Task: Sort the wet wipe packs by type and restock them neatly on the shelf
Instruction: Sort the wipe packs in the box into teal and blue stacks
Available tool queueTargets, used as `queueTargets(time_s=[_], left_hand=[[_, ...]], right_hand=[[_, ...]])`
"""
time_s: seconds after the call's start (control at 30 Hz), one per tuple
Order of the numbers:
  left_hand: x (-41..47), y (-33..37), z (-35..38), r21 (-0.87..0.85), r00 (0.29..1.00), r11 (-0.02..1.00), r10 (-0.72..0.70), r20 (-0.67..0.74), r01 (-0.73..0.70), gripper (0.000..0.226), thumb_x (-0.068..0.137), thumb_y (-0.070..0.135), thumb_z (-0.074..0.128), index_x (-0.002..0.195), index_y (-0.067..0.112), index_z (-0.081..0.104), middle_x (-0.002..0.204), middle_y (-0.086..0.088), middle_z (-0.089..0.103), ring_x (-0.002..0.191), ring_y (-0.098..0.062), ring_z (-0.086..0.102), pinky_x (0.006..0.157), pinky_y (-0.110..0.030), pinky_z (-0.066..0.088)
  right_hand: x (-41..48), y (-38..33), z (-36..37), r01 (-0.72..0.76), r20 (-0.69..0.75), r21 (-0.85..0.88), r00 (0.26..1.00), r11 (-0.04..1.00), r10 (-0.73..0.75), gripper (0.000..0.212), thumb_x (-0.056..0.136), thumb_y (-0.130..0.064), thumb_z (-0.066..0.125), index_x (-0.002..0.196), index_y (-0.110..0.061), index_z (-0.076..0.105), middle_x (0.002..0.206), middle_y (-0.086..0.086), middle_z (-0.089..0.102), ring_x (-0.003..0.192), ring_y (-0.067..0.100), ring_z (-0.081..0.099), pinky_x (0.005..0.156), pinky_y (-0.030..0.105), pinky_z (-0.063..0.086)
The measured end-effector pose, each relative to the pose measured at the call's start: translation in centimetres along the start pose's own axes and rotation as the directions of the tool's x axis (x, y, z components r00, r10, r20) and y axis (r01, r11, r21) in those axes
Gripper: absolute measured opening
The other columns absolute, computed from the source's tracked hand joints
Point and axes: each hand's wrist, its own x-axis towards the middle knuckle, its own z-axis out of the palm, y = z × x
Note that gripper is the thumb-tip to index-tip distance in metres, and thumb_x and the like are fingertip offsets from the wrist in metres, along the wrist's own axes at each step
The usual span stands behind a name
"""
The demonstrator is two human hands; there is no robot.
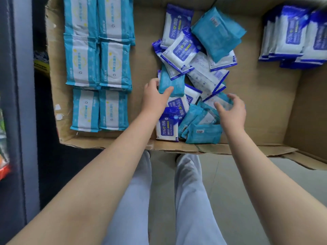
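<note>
A person stands over a wide, shallow cardboard box (pixel 265 106) on the floor (pixel 251 183), both bare arms reaching down into it.

The left grip (pixel 154 96) is grasping a teal pack (pixel 170 82) at the near left edge of the loose pile (pixel 196 68) in the middle of the box. The thumb lies across the pack's near end and the fingers wrap its left side. The pack sits partly over blue-and-white ones beneath it.

The right grip (pixel 231 112) is curled round a pale pack (pixel 221 102) on the pile's near right side, thumb to the left of it and fingers hooked over its far edge. That spot is somewhat blurred, but the pack sits between thumb and fingers.

The pile mixes both types: blue-and-white packs marked 75% and teal ones, lying at all angles and overlapping, some face down.

Along the box's left side, teal rows (pixel 99 64) lie flat and tidy, two across, edges touching. In the far right corner a blue stack (pixel 297 36) of packs leans together, well apart from the pile.

Pale trousers (pixel 187 191) show below, just beside the box's near wall.
</note>
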Motion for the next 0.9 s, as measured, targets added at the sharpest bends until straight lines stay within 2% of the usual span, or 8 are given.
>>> queueTargets(time_s=[0.13,0.27,0.4,0.5,0.6,0.67,0.77,0.9], left_hand=[[1.7,0.6,2.0,-0.009,0.992,0.997,-0.081,-0.096,0.080,0.048,0.086,0.033,0.073,0.124,0.012,0.052,0.127,-0.006,0.046,0.110,-0.021,0.055,0.098,-0.035,0.046],[2.0,0.5,2.3,-0.124,0.981,0.981,-0.163,-0.110,0.149,0.042,0.081,0.028,0.077,0.112,0.018,0.050,0.120,-0.006,0.059,0.104,-0.021,0.062,0.094,-0.041,0.053],[0.4,1.6,2.0,-0.307,0.961,0.916,-0.277,-0.024,0.257,0.020,0.093,0.023,0.064,0.112,0.017,0.060,0.109,-0.003,0.068,0.094,-0.020,0.069,0.069,-0.031,0.058],[-1.2,1.6,1.2,-0.382,0.956,0.885,-0.293,-0.011,0.267,0.026,0.100,0.023,0.054,0.123,0.013,0.059,0.107,-0.001,0.068,0.082,-0.009,0.066,0.054,-0.020,0.050],[-3.0,1.1,-0.3,-0.391,0.962,0.891,-0.268,-0.047,0.229,0.029,0.103,0.023,0.048,0.128,0.011,0.055,0.104,0.005,0.062,0.076,0.001,0.058,0.045,-0.007,0.043],[-4.4,0.6,-1.8,-0.418,0.966,0.883,-0.255,-0.042,0.215,0.028,0.104,0.025,0.047,0.128,0.012,0.054,0.113,0.003,0.062,0.084,0.001,0.058,0.055,-0.008,0.046],[-6.1,-1.0,-4.5,-0.507,0.965,0.830,-0.260,0.015,0.232,0.015,0.103,0.024,0.047,0.113,0.022,0.058,0.119,0.001,0.066,0.103,-0.008,0.063,0.086,-0.029,0.053],[-7.5,-4.0,-8.9,-0.523,0.969,0.823,-0.245,0.028,0.223,0.012,0.100,0.018,0.053,0.107,0.024,0.061,0.113,-0.001,0.069,0.106,-0.017,0.067,0.096,-0.043,0.053]], right_hand=[[2.2,2.0,-1.3,0.029,0.084,-0.175,0.996,0.984,-0.014,0.059,0.088,-0.033,0.072,0.140,-0.018,0.050,0.141,0.006,0.050,0.132,0.027,0.043,0.110,0.040,0.034],[3.1,2.5,-1.8,0.080,0.131,-0.251,0.990,0.965,-0.048,0.038,0.088,-0.031,0.069,0.123,-0.017,0.064,0.124,0.011,0.056,0.115,0.027,0.050,0.093,0.036,0.041],[3.0,2.6,-3.2,0.027,0.172,-0.103,0.985,0.994,-0.009,0.028,0.090,-0.028,0.068,0.115,-0.014,0.068,0.117,0.009,0.060,0.105,0.023,0.057,0.084,0.028,0.042],[1.3,2.8,-4.6,-0.053,0.051,0.134,0.998,0.990,0.047,0.019,0.090,-0.023,0.068,0.106,-0.015,0.066,0.109,0.005,0.069,0.095,0.019,0.063,0.083,0.032,0.050],[-0.9,2.7,-5.6,-0.141,0.031,0.399,0.990,0.906,0.140,0.018,0.088,-0.019,0.070,0.105,-0.018,0.062,0.099,0.000,0.068,0.090,0.017,0.066,0.085,0.037,0.056],[-2.5,1.9,-5.7,-0.172,0.088,0.531,0.985,0.830,0.148,0.020,0.091,-0.014,0.069,0.109,-0.012,0.060,0.091,-0.004,0.067,0.078,0.007,0.065,0.077,0.028,0.055],[-5.1,-0.1,-4.7,-0.249,0.214,0.659,0.967,0.710,0.141,0.024,0.093,-0.007,0.066,0.114,-0.005,0.055,0.091,-0.002,0.071,0.070,0.003,0.069,0.065,0.020,0.055],[-7.6,-3.5,-1.4,-0.337,0.382,0.662,0.920,0.669,0.085,0.026,0.090,-0.005,0.068,0.109,-0.013,0.053,0.094,0.001,0.075,0.084,0.018,0.073,0.076,0.034,0.061]])
